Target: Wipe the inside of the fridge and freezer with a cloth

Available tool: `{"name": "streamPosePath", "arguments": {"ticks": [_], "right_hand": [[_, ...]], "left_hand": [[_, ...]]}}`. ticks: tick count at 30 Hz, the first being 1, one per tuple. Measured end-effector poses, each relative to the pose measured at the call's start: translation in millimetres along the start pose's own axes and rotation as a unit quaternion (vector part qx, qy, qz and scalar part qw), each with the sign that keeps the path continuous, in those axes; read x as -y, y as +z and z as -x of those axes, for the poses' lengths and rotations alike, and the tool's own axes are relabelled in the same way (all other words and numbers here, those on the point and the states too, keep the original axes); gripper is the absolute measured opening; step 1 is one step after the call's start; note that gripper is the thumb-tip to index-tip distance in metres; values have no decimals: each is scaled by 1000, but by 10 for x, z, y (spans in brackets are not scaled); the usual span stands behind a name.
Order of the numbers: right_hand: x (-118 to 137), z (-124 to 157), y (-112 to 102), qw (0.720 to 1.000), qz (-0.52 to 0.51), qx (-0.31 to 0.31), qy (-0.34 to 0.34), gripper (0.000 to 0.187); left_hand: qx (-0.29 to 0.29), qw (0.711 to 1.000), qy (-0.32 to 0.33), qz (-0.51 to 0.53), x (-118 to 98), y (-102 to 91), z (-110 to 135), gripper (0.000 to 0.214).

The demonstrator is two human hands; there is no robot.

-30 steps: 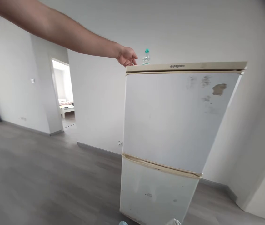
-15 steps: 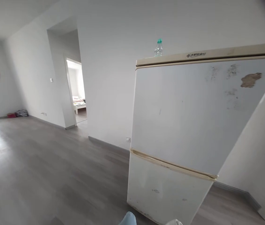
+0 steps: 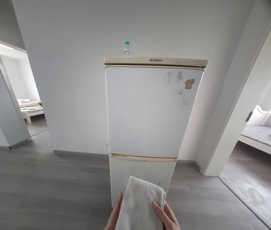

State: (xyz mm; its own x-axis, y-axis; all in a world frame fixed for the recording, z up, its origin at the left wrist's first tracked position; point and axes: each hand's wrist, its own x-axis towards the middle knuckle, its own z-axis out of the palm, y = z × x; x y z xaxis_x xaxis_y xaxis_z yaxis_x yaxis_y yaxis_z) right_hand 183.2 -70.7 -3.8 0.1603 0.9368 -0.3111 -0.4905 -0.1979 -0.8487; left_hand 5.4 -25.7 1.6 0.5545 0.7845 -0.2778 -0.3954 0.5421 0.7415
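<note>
A folded light grey cloth (image 3: 140, 204) is held up at the bottom centre, in front of the fridge's lower door. My right hand (image 3: 167, 218) grips its right edge, thumb on the near face and fingers at the side and behind. At the left edge is my left hand (image 3: 115, 213), its thumb pointing up along the cloth and its other fingers hidden. Ahead stands a white two-door fridge (image 3: 147, 111), both doors closed, with brown and dark marks at the upper right. On its top is a clear bottle (image 3: 127, 50) with a green cap.
Behind the fridge runs a pale wall (image 3: 75, 95) with a socket (image 3: 106, 143) low down. Doorways at left and right show a bed (image 3: 32, 110) and another bed (image 3: 265, 140). Grey wood-look floor (image 3: 65, 188) spreads around the fridge.
My view has swung right, bringing the fridge to the centre and the right doorway into sight. Both hands and the full cloth have come up into view at the bottom.
</note>
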Motion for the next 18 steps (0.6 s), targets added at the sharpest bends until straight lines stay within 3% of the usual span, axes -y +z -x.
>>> {"name": "streamPosePath", "arguments": {"ticks": [2, 7, 13, 18], "right_hand": [[47, -3, 51, 1000, -5, -1, -5, 75], [78, -23, 103, 997, 27, 11, -70, 68], [42, -67, 85, 993, 23, 43, -103, 55], [-23, -101, 77, 995, 13, 37, -96, 59]], "left_hand": [[2, 999, -29, 26, 33, 51, -29, 81], [-110, 991, 9, -71, -116, 191, -67, 46], [-88, 987, 86, -103, -257, 247, 31, 39], [-92, 984, 92, -119, -263, 238, 68, 32]]}}
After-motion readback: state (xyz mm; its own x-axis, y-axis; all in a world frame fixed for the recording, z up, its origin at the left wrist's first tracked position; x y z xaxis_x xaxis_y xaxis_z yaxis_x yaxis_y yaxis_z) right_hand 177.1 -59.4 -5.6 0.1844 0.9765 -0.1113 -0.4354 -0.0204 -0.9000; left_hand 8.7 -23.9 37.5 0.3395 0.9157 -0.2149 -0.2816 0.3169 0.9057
